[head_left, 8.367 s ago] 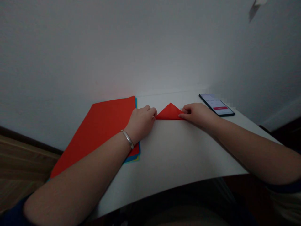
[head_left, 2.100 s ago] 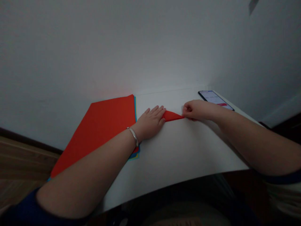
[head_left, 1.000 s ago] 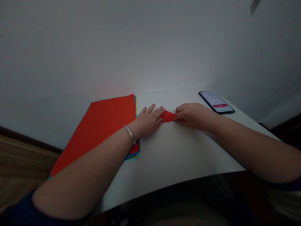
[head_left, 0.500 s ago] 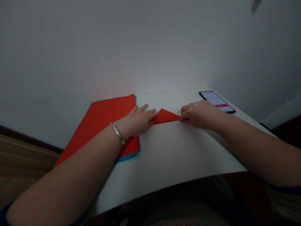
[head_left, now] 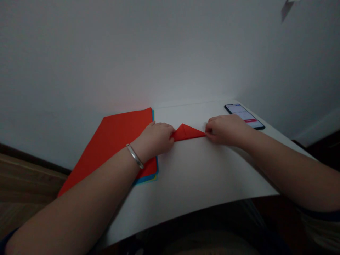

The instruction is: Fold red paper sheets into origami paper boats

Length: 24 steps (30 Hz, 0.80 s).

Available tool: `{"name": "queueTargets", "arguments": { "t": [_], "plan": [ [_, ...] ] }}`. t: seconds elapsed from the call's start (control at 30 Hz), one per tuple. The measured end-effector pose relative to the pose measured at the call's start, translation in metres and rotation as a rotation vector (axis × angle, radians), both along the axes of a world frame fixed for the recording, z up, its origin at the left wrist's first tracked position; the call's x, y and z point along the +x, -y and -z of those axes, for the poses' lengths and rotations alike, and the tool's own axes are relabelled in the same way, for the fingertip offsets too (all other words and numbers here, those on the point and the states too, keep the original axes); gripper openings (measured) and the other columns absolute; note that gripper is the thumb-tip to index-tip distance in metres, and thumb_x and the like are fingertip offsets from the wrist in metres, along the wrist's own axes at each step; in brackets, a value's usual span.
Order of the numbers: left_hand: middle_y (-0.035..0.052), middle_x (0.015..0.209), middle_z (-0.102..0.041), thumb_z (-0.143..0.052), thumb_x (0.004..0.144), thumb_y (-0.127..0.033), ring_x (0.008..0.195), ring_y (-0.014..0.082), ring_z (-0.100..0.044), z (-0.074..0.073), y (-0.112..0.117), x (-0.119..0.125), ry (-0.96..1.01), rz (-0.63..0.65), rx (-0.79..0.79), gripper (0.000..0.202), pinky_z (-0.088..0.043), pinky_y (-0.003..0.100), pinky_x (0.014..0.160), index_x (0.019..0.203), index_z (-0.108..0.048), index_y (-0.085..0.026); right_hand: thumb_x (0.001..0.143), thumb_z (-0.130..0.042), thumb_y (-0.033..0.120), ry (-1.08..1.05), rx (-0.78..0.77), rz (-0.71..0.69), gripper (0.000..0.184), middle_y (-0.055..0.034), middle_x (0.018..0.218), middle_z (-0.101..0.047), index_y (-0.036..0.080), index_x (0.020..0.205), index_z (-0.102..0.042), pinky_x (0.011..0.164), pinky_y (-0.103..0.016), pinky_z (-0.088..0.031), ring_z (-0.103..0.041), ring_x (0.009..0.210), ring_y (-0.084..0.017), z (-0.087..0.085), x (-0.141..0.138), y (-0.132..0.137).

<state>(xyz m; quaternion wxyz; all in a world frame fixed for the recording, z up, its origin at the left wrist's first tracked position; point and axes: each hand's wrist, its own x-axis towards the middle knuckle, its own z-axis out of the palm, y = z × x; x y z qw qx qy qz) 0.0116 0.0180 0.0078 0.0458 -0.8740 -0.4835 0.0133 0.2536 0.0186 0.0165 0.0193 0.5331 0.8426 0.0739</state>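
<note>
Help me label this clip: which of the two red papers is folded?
The small red triangle between the left hand and the right hand; a crease marks it, whereas the large red sheet lies flat.

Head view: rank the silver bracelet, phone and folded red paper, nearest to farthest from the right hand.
1. Folded red paper: its right tip at the right hand.
2. Phone: just beyond that hand, to the right.
3. Silver bracelet: well over to the left.
</note>
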Motion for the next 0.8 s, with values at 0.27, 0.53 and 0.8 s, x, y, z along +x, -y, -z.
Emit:
{"name": "queueTargets", "arguments": {
  "t": [0.27,0.53,0.8],
  "plan": [
    [0.0168,0.109,-0.064,-0.058,0.089,-0.033,0.1,0.0278,-0.059,0.016,0.0,0.009,0.283,-0.094,0.048,0.028,-0.047,0.039,0.09,0.103,-0.061,-0.009,0.082,-0.063,0.036,-0.362,0.004,-0.115,0.022,-0.0098,0.097,-0.07,0.018,0.093,-0.072,0.076,-0.035,-0.043,-0.06,0.088,-0.024,0.025,-0.005,-0.021],
    [0.0086,0.097,-0.066,-0.061,0.083,-0.018,0.086,0.0219,-0.061,0.017,-0.005,0.009,0.637,-0.145,-0.079,0.026,-0.048,0.033,0.075,0.107,-0.053,-0.016,0.075,-0.068,0.029,-0.718,-0.127,0.092,0.012,-0.001,0.074,-0.065,0.021,0.082,-0.064,0.06,-0.029,-0.037,-0.051,0.062,-0.015,0.028,-0.01,-0.018],
    [0.0069,0.093,-0.063,-0.06,0.083,-0.017,0.089,0.0207,-0.058,0.017,-0.005,0.01,0.601,0.021,-0.008,0.003,-0.047,0.033,0.081,0.085,-0.057,-0.018,0.077,-0.064,0.025,-0.826,-0.13,-0.101,0.005,-0.0071,0.098,-0.067,0.021,0.074,-0.062,0.069,-0.032,-0.045,-0.059,0.081,-0.019,0.03,-0.015,-0.018]
  ]
}}
